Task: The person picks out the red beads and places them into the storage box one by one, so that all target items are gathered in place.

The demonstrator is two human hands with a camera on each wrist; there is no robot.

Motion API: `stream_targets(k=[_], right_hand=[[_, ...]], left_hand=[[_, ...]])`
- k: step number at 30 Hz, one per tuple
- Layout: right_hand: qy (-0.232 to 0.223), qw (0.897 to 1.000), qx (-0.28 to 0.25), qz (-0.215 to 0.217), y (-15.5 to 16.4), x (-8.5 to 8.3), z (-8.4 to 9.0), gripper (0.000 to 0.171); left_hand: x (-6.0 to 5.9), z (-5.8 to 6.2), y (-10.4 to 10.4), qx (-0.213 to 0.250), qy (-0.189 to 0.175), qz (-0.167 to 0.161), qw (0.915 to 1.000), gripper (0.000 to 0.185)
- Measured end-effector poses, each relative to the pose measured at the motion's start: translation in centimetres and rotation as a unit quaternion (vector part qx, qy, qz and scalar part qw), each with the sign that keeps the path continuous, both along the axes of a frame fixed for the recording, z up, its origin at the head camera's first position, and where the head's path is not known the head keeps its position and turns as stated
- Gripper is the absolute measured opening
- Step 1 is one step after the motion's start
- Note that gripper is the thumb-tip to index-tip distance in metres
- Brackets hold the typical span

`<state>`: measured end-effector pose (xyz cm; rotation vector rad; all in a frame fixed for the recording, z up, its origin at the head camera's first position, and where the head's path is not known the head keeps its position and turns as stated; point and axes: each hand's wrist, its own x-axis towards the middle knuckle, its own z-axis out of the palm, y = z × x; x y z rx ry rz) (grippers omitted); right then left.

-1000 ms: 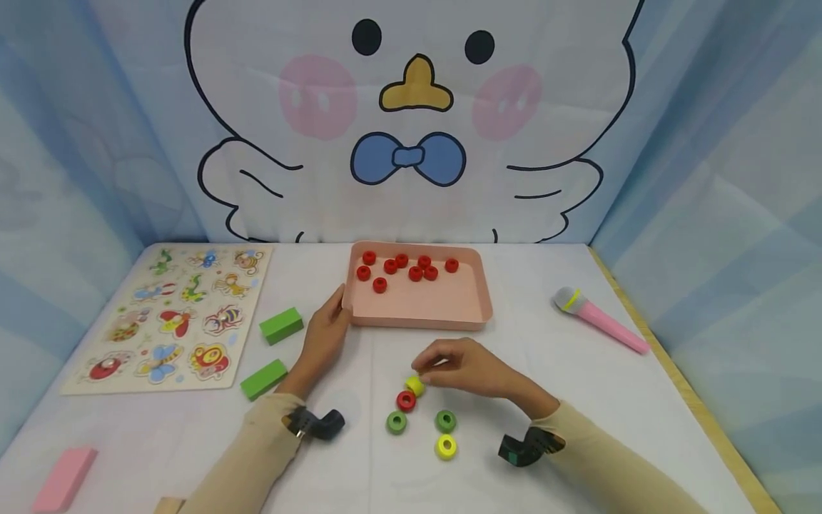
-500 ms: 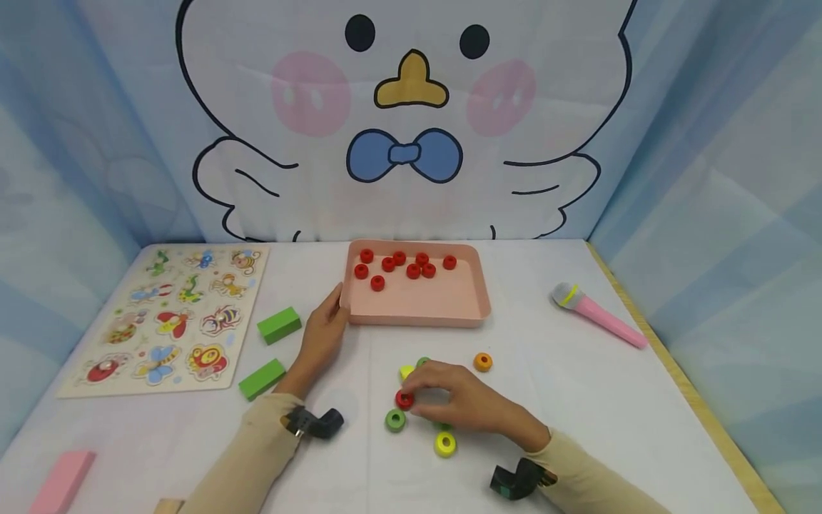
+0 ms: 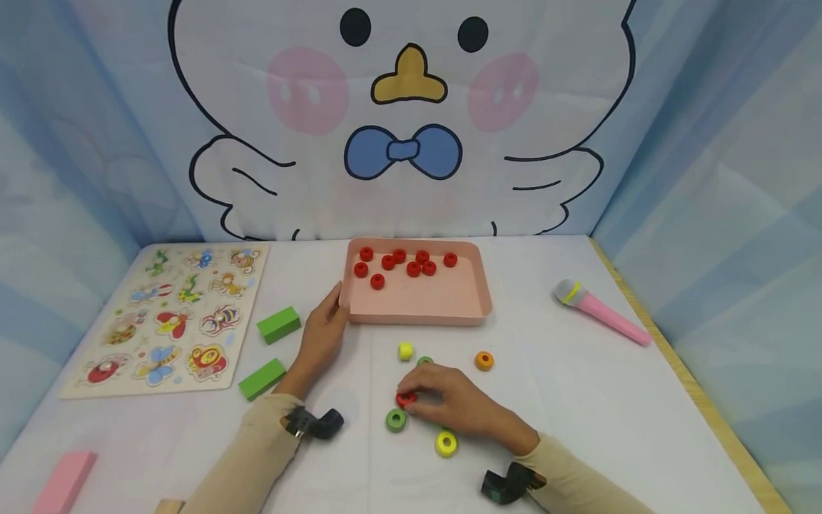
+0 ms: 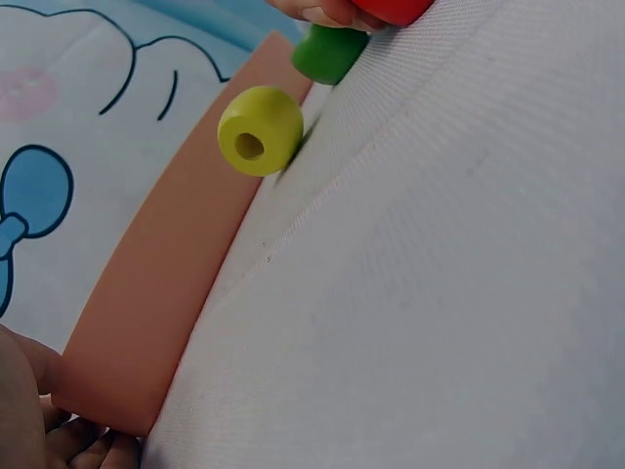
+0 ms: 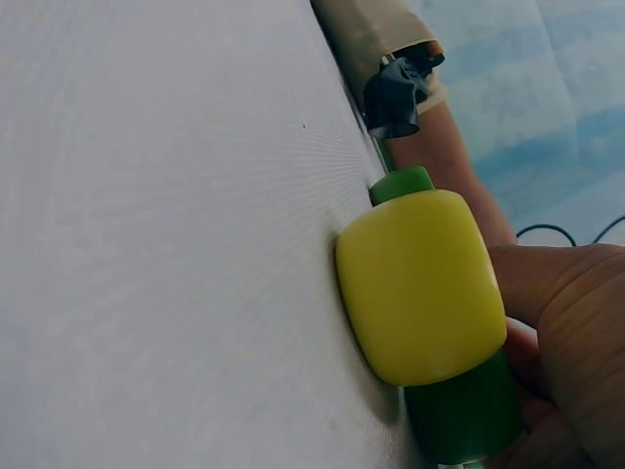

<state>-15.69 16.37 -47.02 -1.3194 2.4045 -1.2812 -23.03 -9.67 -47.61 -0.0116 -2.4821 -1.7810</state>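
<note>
My left hand [image 3: 320,343] grips the left side of a pink tray [image 3: 411,305], its thumb at the rim. Several red beads [image 3: 377,282] lie in the tray's back part. In front of it, my right hand [image 3: 452,400] pinches another red bead [image 3: 405,400] between thumb and fingers, low over the table. Around that hand are a yellow bead [image 3: 406,351], a green bead [image 3: 395,420], a second yellow bead [image 3: 446,443] and an orange bead [image 3: 484,360]. Another green bead [image 3: 424,360] peeks out behind the knuckles. The right wrist view shows a green bead [image 5: 464,410] mostly hidden from the head view.
A wooden insect puzzle board [image 3: 173,321] lies at the left, with two green blocks [image 3: 279,325] beside it. A pink block [image 3: 64,482] is at the front left. To the right lies a pink toy microphone [image 3: 604,312]. A printed curtain [image 3: 411,200] rises behind the table.
My right hand let go of a yellow bead, which now stands nearer the tray, and moved back toward me to the red bead. The left hand stays on the tray.
</note>
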Motion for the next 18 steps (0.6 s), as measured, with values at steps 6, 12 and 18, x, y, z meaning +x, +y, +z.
stream_targets(k=[6,12,18], right_hand=[[-0.005,1.0,-0.005,0.002,0.0,0.0,0.0,0.025],[-0.019,1.0,0.012,0.0,0.1,-0.1,0.3,0.024],[-0.046,0.997,0.068,0.003,0.5,-0.9,2.1,0.024]], left_hand=[[-0.1,0.0,-0.1,-0.007,0.0,-0.001,1.0,0.054],[-0.1,0.0,-0.1,0.003,0.001,-0.005,1.0,0.054],[-0.1,-0.1,0.0,0.002,-0.006,-0.002,1.0,0.055]])
